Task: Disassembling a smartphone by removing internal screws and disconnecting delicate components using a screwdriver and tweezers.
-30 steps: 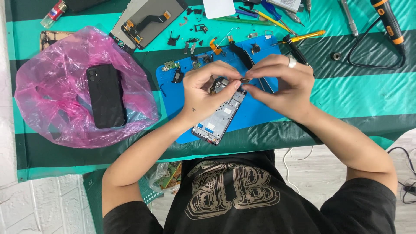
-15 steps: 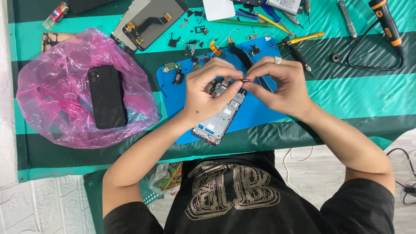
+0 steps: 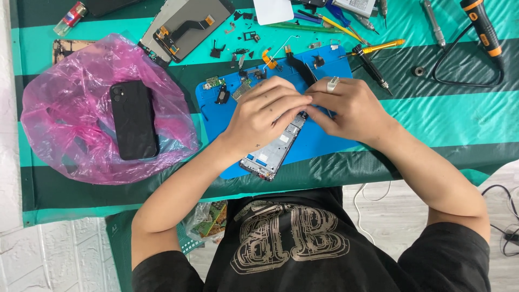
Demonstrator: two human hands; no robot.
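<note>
Phone frame [image 3: 273, 151], stripped open with its insides showing, lies tilted on the blue mat [image 3: 324, 138] near the front edge of the bench [image 3: 443, 124], its lower end reaching over the mat's edge. Both hands meet over the frame's upper end. The left hand [image 3: 262, 116] lies across the frame with its fingers curled down onto it, holding it in place. The right hand [image 3: 351, 111], with a ring on one finger, touches the left hand's fingertips; its fingers are pinched together at the frame's top corner, but whatever sits between them is hidden, so I cannot tell whether it grips a part or a tool.

Small loose parts and a black flex strip [image 3: 300, 67] are scattered on the far half of the mat. To the left, well apart from the hands, a black phone [image 3: 133, 120] lies back up on a crumpled pink plastic bag [image 3: 65, 124]. Beyond that, a screen panel [image 3: 186, 24] lies face down with its ribbon cable showing. Past the mat to the right lie a yellow-handled tool [image 3: 378, 47], a black pen-shaped screwdriver [image 3: 370, 67] and an orange-and-black tool [image 3: 481, 27] with a black cord. The bench is covered by a green striped sheet.
</note>
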